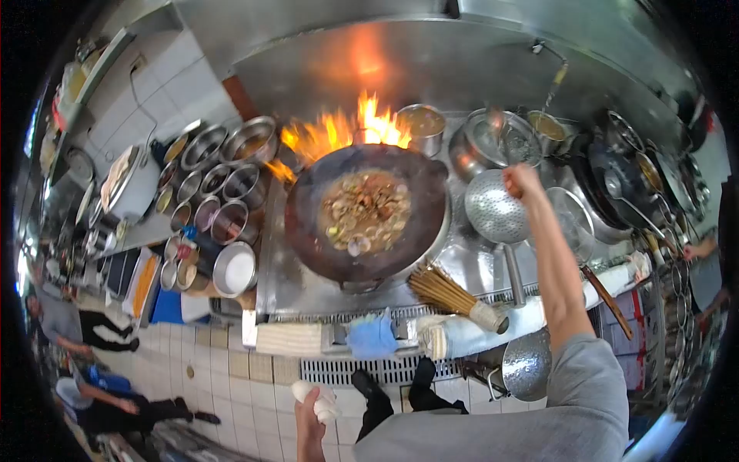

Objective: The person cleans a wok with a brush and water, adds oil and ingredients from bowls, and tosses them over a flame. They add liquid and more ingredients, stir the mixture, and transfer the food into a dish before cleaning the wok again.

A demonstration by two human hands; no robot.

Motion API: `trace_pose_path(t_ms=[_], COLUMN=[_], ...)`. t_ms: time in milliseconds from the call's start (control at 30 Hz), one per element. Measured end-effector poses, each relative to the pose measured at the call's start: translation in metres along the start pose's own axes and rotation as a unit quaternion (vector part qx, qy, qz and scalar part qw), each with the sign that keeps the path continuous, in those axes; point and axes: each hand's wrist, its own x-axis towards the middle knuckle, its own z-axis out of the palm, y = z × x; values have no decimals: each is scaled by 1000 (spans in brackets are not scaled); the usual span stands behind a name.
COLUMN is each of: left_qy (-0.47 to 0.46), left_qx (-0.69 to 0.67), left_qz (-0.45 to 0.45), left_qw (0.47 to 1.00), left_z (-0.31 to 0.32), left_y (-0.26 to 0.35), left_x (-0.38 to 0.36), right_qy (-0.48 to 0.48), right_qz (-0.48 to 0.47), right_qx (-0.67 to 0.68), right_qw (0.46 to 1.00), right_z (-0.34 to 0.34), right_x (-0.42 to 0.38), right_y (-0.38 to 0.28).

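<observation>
A large dark wok (308, 239) stands on the stove with a brothy dish of shells or slices (366, 215) in it; flames (346, 131) rise behind its far rim. Low at the front, away from the wok, my left hand (309, 412) is closed round a bunched white cloth (315, 396). My right hand (523, 182) is a closed fist over the upper right edge of a perforated strainer (493, 208); whatever it grips, if anything, is hidden. The strainer's handle (514, 275) points toward the front edge.
A bamboo brush (454, 296) and blue cloth (372, 335) lie near the front edge. Metal bowls (234, 269) crowd the left; pots (422, 129) stand behind. A dark wok with a ladle (635, 208) is at right. Two people (115, 408) (69, 323) are at far left, another person's hand (700, 248) at far right.
</observation>
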Motion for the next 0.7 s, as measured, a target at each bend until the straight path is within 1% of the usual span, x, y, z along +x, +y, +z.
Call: trace_pose_path(t_ms=[33, 67, 100, 133, 167, 200, 233, 300, 367, 433, 500, 567, 633, 700], left_qy=[25, 48, 59, 59, 57, 55, 62, 32, 19, 26, 17, 24, 10, -11], left_qx=[8, 17, 12, 5, 0, -13, -19, -34, -47, -16, -23, -43, -73, -62], left_qz=[-14, -28, -27, -28, -31, -26, -26, -19, 11, 49, 85, 140, 147, 183], left_qw=[1000, 998, 998, 998, 998, 998, 998, 999, 999, 998, 996, 989, 986, 981], left_z=[-1, -2, -5, -9, -13, -10, -6, -4, -1, -9, -14, -23, -28, -40], left_y=[-3, -5, -10, -17, -23, -23, -24, -23, -15, -4, 20, 41, 71, 93], left_x=[-14, -24, -28, -29, -32, -34, -31, -20, -7, 21, 46, 79, 105, 141], right_qy=[45, 59, 60, 47, 11, 59, 103, 135, 86, 44, -35, -128, -185, -271], right_qz=[-56, -73, -120, -110, -91, -128, -166, -194, -187, -198, -171, -90, -55, 52], right_qx=[-59, -115, -62, 11, 121, 14, -93, -150, -79, 35, 71, 88, 63, 37], right_qw=[996, 989, 989, 993, 988, 990, 976, 960, 975, 979, 982, 984, 979, 960], right_z=[0, -10, -14, -13, -16, -16, -10, 0, 17, 52, 93, 120, 152, 187], right_x=[-10, 3, -5, -29, -35, -31, -24, -57, -101, -164, -242, -294, -336, -366], right_y=[-20, -23, -28, -39, -34, -12, 9, 20, 25, 30, 17, 15, 18, 15])
